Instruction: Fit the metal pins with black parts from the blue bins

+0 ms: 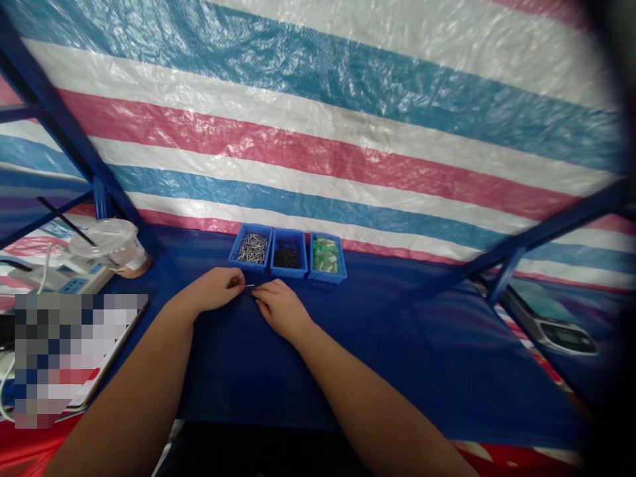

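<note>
A small thin metal piece (250, 285), silvery with a dark part, spans the short gap between my two hands. My left hand (221, 289) is closed, its thumb and fingers pinching the left end. At the right end, the fingertips of my right hand (282, 306) are pressed together on it. Whether it is one piece or two is too small to tell. Just beyond the hands stand three blue bins in a row: the left bin (248, 268) holds silver pin-like pieces (252, 248), the middle bin (288, 272) dark small pieces (287, 254), the right bin (328, 277) green and whitish pieces (326, 253).
A blue cover (397, 344) lies over the table. At left are a lidded cup (132, 258) with a black straw, a power strip (74, 285) and a partly blurred flat device (106, 344). A scale-like device (566, 338) sits at right. Blue frame bars and striped sheeting (318, 132) enclose the back.
</note>
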{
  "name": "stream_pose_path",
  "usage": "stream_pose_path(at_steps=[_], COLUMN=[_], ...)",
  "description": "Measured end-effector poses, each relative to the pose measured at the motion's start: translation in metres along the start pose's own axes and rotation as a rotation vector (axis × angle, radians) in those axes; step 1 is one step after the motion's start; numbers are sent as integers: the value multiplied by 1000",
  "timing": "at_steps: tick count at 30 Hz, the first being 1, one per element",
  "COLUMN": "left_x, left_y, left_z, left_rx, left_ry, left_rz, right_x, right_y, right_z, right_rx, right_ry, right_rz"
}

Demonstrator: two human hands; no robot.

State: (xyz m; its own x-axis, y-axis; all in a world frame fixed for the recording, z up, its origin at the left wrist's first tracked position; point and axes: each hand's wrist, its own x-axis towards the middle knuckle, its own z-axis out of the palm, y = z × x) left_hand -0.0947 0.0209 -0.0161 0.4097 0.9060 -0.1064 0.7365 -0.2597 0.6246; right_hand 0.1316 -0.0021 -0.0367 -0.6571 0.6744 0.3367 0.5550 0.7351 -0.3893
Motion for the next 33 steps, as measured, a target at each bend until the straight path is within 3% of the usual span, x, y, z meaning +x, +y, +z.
stream_pose_path(at_steps=[7,11,13,15,18,27,33], left_x=[0,-1,-2,-2,-2,-3,-2], left_y=[1,4,5,5,3,3,0], left_z=[-1,-2,-2,-2,-1,-4,-2], left_rx=[-6,-13,-11,-10,-15,-27,-24], left_ry=[-5,0,4,10,15,12,13], left_rz=[5,-23,-22,-15,-21,-9,-14], right_x=[-5,-4,-3,-2,-3,-5,-2], right_y=[2,8,14,20,21,-7,-7], right_z=[-5,-20,-25,-26,-20,-2,5], right_rx=[8,125,156,161,152,74,8], right_ry=[42,323,474,537,487,101,14], right_rz=[-7,-28,36,110,143,-46,-121])
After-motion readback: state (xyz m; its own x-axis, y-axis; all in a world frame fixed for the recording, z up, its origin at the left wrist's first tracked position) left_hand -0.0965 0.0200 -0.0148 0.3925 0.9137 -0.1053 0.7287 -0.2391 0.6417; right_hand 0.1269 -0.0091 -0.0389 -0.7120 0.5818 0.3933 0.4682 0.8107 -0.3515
